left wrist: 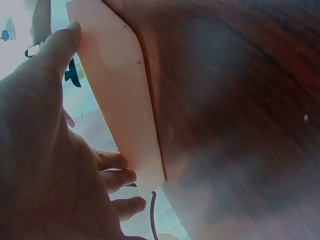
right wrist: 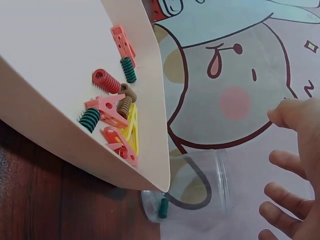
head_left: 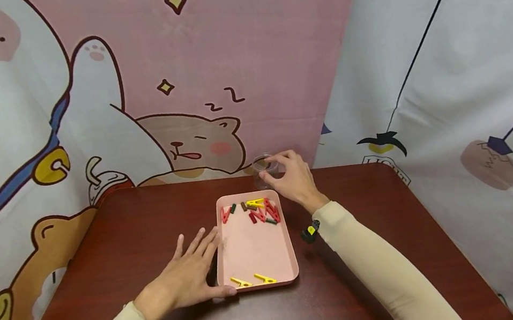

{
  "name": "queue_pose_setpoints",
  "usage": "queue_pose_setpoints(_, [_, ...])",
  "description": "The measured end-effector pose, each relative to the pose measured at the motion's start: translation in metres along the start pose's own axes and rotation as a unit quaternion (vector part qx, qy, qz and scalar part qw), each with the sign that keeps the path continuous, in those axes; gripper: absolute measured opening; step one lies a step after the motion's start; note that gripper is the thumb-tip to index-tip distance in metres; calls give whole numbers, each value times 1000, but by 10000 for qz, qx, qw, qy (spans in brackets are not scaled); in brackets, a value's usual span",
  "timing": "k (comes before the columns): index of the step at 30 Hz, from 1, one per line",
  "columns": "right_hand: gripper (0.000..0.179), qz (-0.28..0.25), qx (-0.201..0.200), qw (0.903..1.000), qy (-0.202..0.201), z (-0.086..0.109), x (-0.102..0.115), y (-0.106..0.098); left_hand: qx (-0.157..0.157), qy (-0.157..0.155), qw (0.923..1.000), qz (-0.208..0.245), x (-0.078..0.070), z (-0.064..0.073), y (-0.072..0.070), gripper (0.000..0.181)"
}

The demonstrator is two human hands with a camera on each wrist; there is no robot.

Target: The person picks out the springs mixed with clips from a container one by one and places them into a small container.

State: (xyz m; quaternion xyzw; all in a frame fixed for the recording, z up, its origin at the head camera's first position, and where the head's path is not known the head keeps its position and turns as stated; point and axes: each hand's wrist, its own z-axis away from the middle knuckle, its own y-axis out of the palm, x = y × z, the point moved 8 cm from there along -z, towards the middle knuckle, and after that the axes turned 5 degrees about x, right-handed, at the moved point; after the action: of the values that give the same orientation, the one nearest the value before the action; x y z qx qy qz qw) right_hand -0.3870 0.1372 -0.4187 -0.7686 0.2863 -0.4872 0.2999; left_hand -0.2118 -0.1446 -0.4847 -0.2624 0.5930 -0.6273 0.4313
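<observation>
My left hand lies with fingers spread along the left side of a pink tray, its thumb at the near left corner and its fingertips at the rim. Beyond the tray's far edge stands a clear plastic jar with a green spring inside. Over the jar's mouth is my right hand; in the right wrist view its parted fingers are apart from the jar with nothing between them. At the tray's far end lie red clips, a yellow clip and several green, brown and red springs.
Two yellow clips lie along the tray's near edge. Everything stands on a dark reddish wooden table. A cartoon-printed cloth hangs right behind the table's far edge.
</observation>
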Motion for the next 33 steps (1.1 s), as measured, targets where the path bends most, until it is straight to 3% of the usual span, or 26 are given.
queue_pose_setpoints(18, [51,262,275,9984,-428,14,25,-5,57,-19,10000,5,-1,-1,0,135])
queue_pose_setpoints(27, [43,512,869,9913,-843,23,37,4,60,-17,10000,49,-1,-1,1,136])
queue_pose_setpoints(33, [43,715,1493,9820,-914,25,39,17,59,-18,10000,70,-1,-1,1,137])
